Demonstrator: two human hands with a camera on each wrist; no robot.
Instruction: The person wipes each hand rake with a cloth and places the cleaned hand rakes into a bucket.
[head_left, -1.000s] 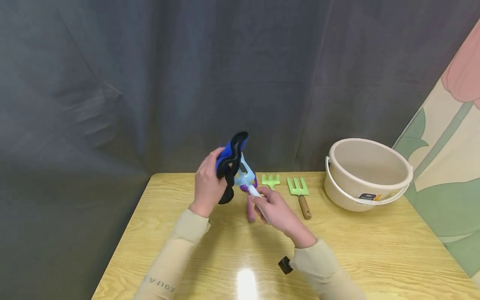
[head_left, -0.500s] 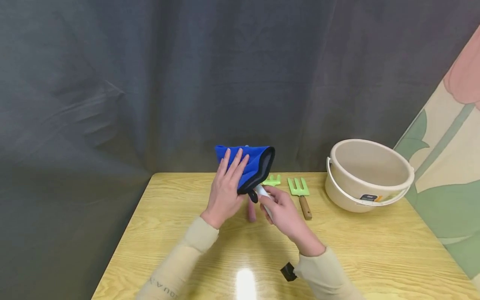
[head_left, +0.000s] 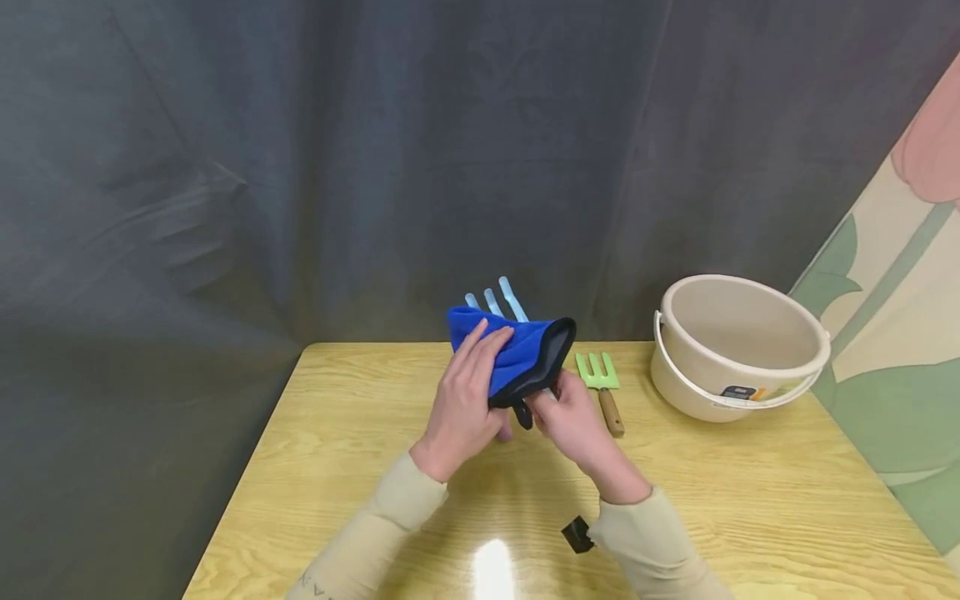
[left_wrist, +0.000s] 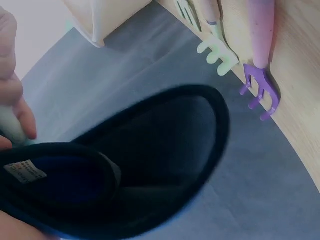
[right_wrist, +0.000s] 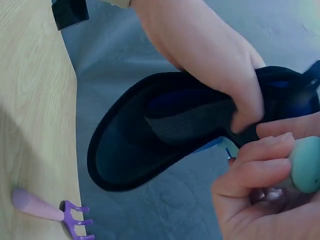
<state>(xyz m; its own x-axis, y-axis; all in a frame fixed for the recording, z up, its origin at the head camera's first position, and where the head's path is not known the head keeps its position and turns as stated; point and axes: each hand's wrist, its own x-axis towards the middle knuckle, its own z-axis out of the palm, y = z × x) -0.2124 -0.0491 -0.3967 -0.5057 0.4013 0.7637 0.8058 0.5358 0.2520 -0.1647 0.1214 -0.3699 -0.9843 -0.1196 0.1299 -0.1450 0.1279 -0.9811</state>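
My left hand (head_left: 461,408) holds a blue cloth with black edging (head_left: 517,354), fingers spread over its blue face and the thumb hooked on its dark side in the right wrist view. A white tag (left_wrist: 26,171) shows inside its fold. Behind the cloth stands a light blue garden fork (head_left: 512,298), three tines poking out above it. My right hand (head_left: 576,429) grips the fork's handle, whose rounded pale green end (right_wrist: 307,165) shows in the right wrist view. The cloth covers the fork's middle, and whether they touch is hidden.
On the table lie a green fork with a wooden handle (head_left: 609,408), a small green rake (left_wrist: 218,54) and a purple rake with a pink handle (right_wrist: 42,207). A beige bucket (head_left: 693,367) stands at the back right. A dark curtain (head_left: 375,167) hangs behind the table.
The left hand has brought the cloth rightward, from beside the fork to in front of it, and opened its blue face toward me. The fork has turned more upright.
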